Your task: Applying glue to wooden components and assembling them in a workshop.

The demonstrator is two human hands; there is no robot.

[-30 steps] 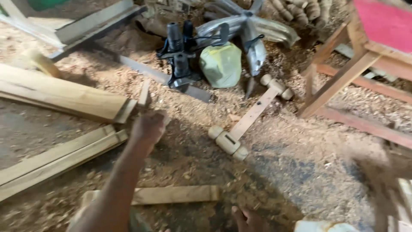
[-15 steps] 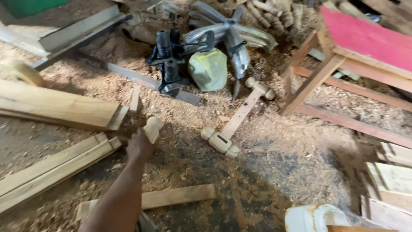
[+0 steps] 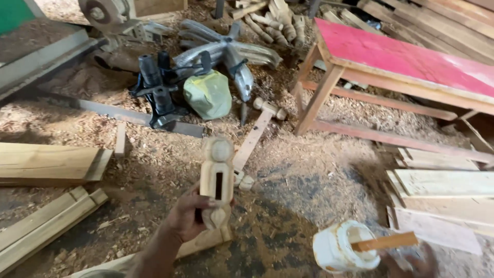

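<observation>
My left hand (image 3: 186, 217) grips a carved, turned wooden leg piece (image 3: 216, 177) with a dark slot in its side, held upright above the sawdust floor. At the lower right, my right hand (image 3: 411, 262) is partly out of view and blurred; it holds a white plastic tub (image 3: 339, 248) with a flat wooden stick (image 3: 386, 241) resting in it. Beyond the held piece, a second turned piece fixed to a wooden rail (image 3: 254, 136) lies on the floor.
A red-topped wooden bench (image 3: 401, 59) stands at the upper right. Planks (image 3: 442, 193) are stacked at the right, and beams (image 3: 49, 162) at the left. Black machine parts (image 3: 157, 90), a green cloth bundle (image 3: 208, 94) and grey metal blades (image 3: 231, 51) lie ahead.
My left hand picked the turned wooden piece off the floor and lifted it upright toward me. The white tub in my right hand has come further into view.
</observation>
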